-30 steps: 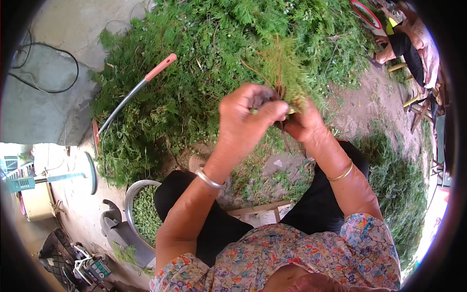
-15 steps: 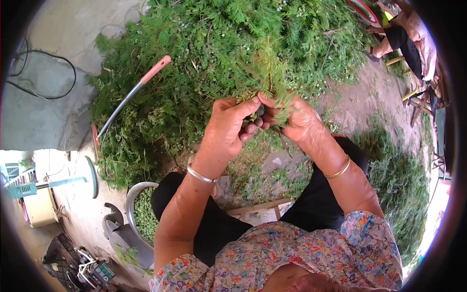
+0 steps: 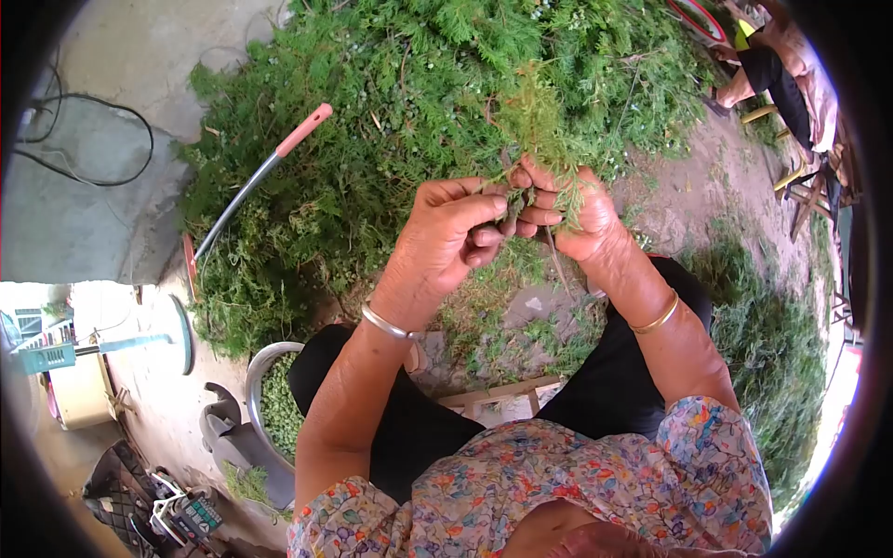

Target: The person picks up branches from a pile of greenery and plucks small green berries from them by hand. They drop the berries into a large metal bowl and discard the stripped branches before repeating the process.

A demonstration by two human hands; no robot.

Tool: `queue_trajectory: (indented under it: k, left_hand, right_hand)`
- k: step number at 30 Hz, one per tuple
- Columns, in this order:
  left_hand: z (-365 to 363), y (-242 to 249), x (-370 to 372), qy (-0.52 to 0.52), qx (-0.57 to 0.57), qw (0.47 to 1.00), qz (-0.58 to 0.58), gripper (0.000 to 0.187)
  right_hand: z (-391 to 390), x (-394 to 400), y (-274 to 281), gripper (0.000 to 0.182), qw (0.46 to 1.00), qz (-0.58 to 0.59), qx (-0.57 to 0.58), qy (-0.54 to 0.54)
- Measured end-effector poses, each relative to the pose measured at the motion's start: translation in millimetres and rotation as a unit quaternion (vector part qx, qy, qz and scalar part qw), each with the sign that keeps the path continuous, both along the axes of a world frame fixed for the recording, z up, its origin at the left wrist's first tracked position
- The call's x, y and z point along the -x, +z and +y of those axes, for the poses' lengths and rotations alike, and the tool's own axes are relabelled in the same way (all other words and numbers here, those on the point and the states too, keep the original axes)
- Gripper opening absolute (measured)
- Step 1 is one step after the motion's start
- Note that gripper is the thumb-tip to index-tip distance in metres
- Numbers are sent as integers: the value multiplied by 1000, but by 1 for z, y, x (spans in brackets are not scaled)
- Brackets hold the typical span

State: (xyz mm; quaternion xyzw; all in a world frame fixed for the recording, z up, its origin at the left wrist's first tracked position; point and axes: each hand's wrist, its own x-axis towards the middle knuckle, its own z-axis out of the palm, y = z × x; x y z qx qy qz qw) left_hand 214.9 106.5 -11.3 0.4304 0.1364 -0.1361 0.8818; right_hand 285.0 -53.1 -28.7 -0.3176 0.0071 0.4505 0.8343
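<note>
In front of my lap, my right hand grips a leafy evergreen sprig, its feathery top pointing away from me. The bare stem of the sprig comes out below that hand. My left hand is closed close beside it, thumb and fingers pinched at the sprig's side shoots. Whatever lies inside the left fingers is mostly hidden. Beyond both hands spreads a big heap of cut evergreen branches, with small pale green cones among the leaves.
By my left knee stands a metal basin holding many small green cones. A pink-handled metal tool leans on the heap. A small wooden stool is between my legs. More branches lie at right. Another person sits far right.
My hands have moved slightly apart, and the right hand has shifted a little right with the sprig. The left fingers have come off the sprig's middle toward its left side.
</note>
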Motion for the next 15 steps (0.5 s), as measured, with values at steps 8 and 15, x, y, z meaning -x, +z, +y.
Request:
queue_trajectory:
  k: [8, 15]
  left_hand:
    - [-3, 22, 23, -69, -149, 986, 37, 20]
    - [52, 37, 103, 218, 43, 975, -6, 23]
  right_hand:
    - [-21, -23, 2, 15, 978, 13, 64, -199]
    - [-68, 2, 20, 24, 963, -134, 125, -198]
